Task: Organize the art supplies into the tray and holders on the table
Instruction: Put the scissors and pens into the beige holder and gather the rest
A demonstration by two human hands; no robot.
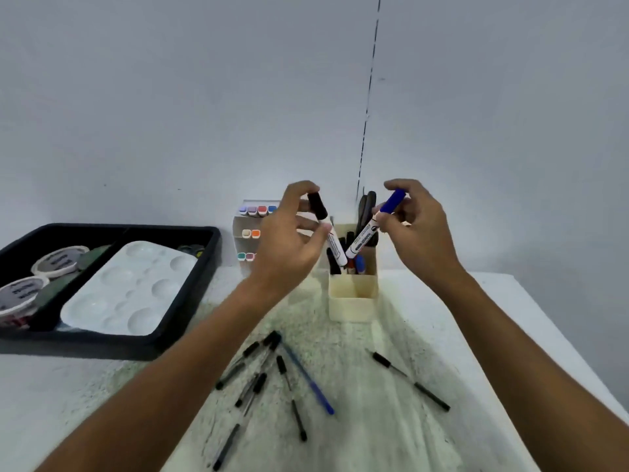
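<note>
Above the cream holder (353, 294), my left hand (289, 247) pinches a black-capped marker (327, 229) and my right hand (417, 229) a blue-capped marker (374, 224), both angled tips-down into its rear compartment, equally near, while pens (272, 373) lie on the worktop (442, 301) nearer me.

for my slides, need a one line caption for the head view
Left hand and right hand lower black-capped marker and blue-capped marker into cream plastic holder.
</note>
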